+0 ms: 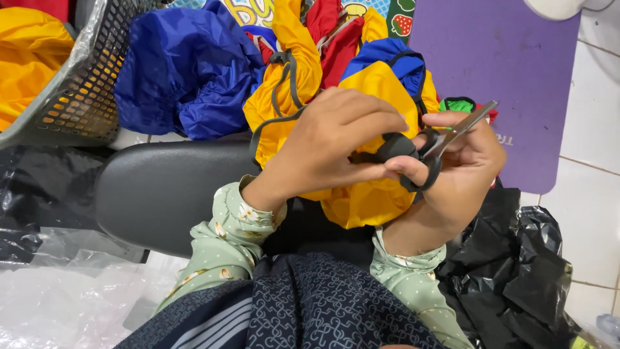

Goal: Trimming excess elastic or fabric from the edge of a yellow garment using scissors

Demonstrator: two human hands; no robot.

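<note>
Right hand (462,165) grips black-handled steel scissors (434,150), blades up-right. Left hand (332,145) pinches yellow nylon bag with grey trim (361,200), centre, over lap. Trimming underway; coloured bags pile (194,71) waits far left.

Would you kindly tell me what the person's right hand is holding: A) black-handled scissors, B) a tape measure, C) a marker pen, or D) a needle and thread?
A: the right hand has its fingers through the black loops of the scissors, whose metal blades point up and to the right above the yellow fabric.
</note>
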